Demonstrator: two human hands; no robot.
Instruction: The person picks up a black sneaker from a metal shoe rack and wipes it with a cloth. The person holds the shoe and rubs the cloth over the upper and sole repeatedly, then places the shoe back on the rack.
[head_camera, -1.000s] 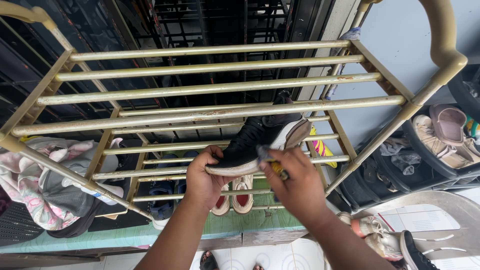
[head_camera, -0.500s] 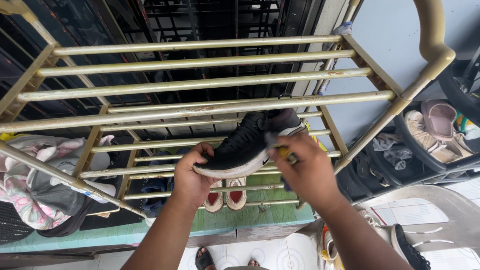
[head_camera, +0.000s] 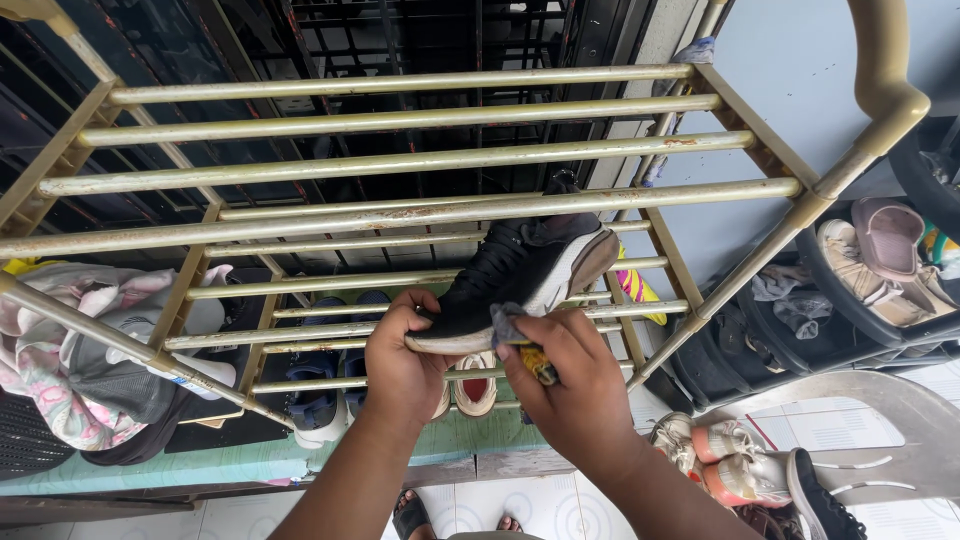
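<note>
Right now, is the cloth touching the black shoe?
Touching. The head view shows the right hand pressing the crumpled cloth against the white sole edge of the black shoe, with no gap; the left hand grips the toe.

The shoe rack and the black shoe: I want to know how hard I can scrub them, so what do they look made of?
The shoe rack looks like metal tubing with a dull gold coating; brown rusty specks and worn patches show on the bars. The black shoe seems to have a matte fabric or mesh upper and a smooth pale sole, probably rubber or foam. The left hand holds it by the sole edge.

Pale wall (head_camera: 800, 60) (dark grille (head_camera: 420, 35))
</note>
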